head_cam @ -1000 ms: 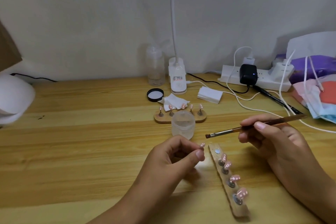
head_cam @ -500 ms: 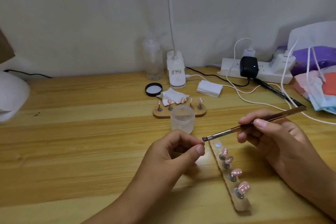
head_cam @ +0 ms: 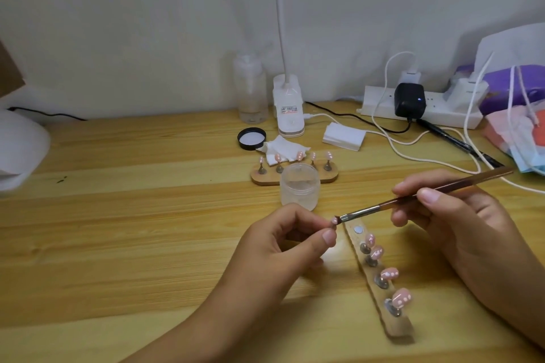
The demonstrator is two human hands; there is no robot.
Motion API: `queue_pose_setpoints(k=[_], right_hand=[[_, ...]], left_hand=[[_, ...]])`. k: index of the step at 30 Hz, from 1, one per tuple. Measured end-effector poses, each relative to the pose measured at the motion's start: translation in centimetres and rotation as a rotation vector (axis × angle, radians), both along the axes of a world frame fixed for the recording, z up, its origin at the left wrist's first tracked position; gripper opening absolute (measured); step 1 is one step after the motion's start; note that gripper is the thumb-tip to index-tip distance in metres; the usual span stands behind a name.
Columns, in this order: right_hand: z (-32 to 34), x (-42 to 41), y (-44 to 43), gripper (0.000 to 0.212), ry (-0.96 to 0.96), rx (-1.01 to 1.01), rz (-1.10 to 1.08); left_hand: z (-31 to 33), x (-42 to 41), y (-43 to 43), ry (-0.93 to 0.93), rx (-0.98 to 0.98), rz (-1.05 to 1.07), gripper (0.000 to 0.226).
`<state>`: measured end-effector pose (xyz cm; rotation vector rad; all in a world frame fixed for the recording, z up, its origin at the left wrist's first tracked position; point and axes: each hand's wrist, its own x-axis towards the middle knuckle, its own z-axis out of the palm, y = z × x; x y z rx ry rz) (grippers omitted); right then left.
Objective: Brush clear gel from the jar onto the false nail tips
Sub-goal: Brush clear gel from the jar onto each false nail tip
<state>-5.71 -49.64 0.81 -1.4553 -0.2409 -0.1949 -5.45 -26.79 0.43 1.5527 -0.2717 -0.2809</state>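
Hands: two. Left hand (head_cam: 283, 247) curled, thumb and forefinger pinching one nail tip (head_cam: 334, 220); right hand (head_cam: 460, 224) gripping one gel brush (head_cam: 368, 210) pen-fashion between thumb and fingers.
Brush make: slim reddish-brown handle, metal ferrule, flat dark bristles touching the pinched tip.
Jar: one gel jar (head_cam: 300, 187), round, frosted clear plastic, lid off, standing on the wooden desk (head_cam: 118, 230) just beyond the left hand; gel level hard to make out.
Lid: one black lid (head_cam: 251, 139), lying flat with its pale liner up, beside one crumpled white wipe (head_cam: 283, 149).
Near holder: one long wooden strip (head_cam: 396, 328) between the hands, carrying four dotted tips (head_cam: 390, 273) in glossy pink on metal stands, plus one bare metal disc (head_cam: 358, 229) at the far end.
Far holder: one oval wooden base (head_cam: 261, 178) behind the jar, with five small tips (head_cam: 328, 155) counted; middle partly hidden by the jar.
Back of desk: one stack of white pads (head_cam: 343, 136), one clear bottle (head_cam: 250, 88), one white lamp base (head_cam: 289, 109) with its neck cut off at the top edge, one power strip (head_cam: 380, 104), one black adapter (head_cam: 410, 99).
Cut off: white rounded object (head_cam: 17, 144) at the left edge, not identifiable; soft purple and pink packets (head_cam: 519, 115) at the right edge.
Hidden: underside of the pinched tip, covered by the fingertips.
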Motion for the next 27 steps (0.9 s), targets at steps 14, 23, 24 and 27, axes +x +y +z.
queue_pose_setpoints(k=[14, 23, 24, 27], right_hand=[[0.9, 0.0, 0.4, 0.014, 0.149, 0.214, 0.033], [0.7, -0.1, 0.6, 0.042, 0.16, 0.091, 0.05], [0.9, -0.2, 0.7, 0.048, 0.169, 0.089, 0.03], [0.6, 0.0, 0.7, 0.042, 0.16, 0.096, -0.004]], left_hand=[[0.0, -0.1, 0.0, -0.02, 0.039, -0.006, 0.008], [0.0, -0.1, 0.0, -0.029, 0.052, -0.016, 0.007], [0.0, -0.1, 0.0, -0.03, 0.05, -0.018, 0.006], [0.0, 0.0, 0.1, -0.031, 0.049, -0.022, 0.007]])
